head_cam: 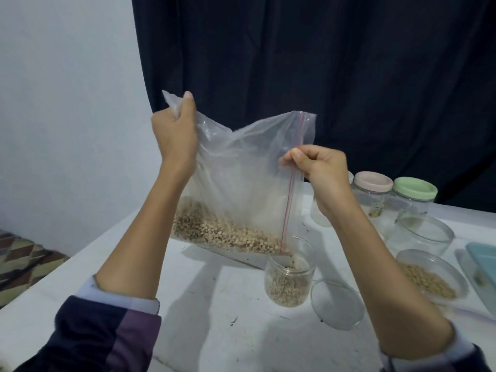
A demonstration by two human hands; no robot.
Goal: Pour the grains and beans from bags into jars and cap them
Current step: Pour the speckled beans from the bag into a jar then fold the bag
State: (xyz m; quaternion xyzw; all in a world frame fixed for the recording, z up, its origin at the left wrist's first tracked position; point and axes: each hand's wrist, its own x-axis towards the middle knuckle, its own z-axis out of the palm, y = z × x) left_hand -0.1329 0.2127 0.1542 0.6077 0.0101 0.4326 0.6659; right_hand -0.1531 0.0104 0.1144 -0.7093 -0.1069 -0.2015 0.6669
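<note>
A clear zip-top bag (241, 183) of pale, dark-speckled beans (225, 232) hangs tilted above the white counter (214, 331), its red zip strip running down the right edge to a lower corner that dips into the mouth of an open clear jar (290, 280). Beans lie heaped along the bag's bottom fold and fill the jar roughly halfway; a few are at the jar's mouth beneath the bag's corner.

The left hand (174, 130) is raised, its grip closed tight around the bunched upper left corner of the bag. The right hand (319, 170) sits lower, its grip pinching the zip edge between thumb and curled fingers. Both forearms are bare, with dark and purple sleeves pushed back near the elbows.

Just right of the jar a clear round lid (336, 304) lies flat on the counter. Further right stands a low clear container (432, 277) holding tan grains, and behind it a second clear container (424, 234) of similar shape. Toward the back of the counter stand two clear jars, one capped with a pink lid (373, 182) and one with a green lid (414, 189); another clear jar is partly hidden behind the right wrist. A pale blue tray edge (483, 261) shows at the far right.

A dark curtain (322, 63) hangs behind the counter beside a white wall (67, 89), and a patterned mat (24, 259) lies on the floor at left.
</note>
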